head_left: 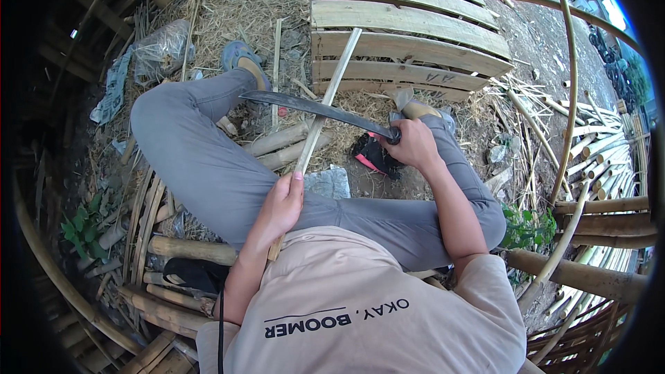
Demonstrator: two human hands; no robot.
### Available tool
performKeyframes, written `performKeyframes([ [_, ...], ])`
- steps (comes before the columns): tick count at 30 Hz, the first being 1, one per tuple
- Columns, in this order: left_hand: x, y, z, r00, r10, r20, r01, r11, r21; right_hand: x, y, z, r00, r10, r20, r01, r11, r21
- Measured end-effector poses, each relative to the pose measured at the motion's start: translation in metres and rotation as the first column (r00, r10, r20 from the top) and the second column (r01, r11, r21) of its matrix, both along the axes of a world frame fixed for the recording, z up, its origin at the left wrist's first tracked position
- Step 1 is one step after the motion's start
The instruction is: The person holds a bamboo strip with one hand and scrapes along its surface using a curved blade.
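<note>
My left hand (280, 208) grips a long pale bamboo strip (331, 93) near its lower end, over my lap; the strip slants up and to the right toward the slatted panel. My right hand (414, 144) holds the handle of a long dark curved blade (312, 107). The blade reaches left and crosses the strip about halfway up it, its edge against the bamboo. I sit on the ground in grey trousers, knees bent, one foot in a blue sandal (242, 57) at the upper left.
A panel of flat bamboo slats (409, 24) lies ahead on straw. Round bamboo poles (277, 142) lie under my knees and at the left. Split bamboo sticks (603, 159) pile up at the right beside a thin curved cane (572, 83). A dark pouch (370, 156) rests near my right knee.
</note>
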State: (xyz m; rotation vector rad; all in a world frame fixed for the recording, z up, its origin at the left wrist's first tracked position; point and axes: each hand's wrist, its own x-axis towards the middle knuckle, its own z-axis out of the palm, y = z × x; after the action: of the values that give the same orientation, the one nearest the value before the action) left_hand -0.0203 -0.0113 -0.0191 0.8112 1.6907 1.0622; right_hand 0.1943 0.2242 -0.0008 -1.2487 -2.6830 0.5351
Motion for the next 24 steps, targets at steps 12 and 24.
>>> performKeyframes([
  [12,-0.002,0.006,0.017,0.999,0.041,-0.026,-0.043,0.993,-0.106,-0.032,0.021,0.001,0.995,0.001,-0.099,-0.007,0.998,-0.056],
  [24,0.003,-0.005,0.006,0.961,-0.046,-0.274,0.013,0.993,-0.120,-0.032,0.016,0.009,0.976,0.114,0.184,-0.139,0.982,0.128],
])
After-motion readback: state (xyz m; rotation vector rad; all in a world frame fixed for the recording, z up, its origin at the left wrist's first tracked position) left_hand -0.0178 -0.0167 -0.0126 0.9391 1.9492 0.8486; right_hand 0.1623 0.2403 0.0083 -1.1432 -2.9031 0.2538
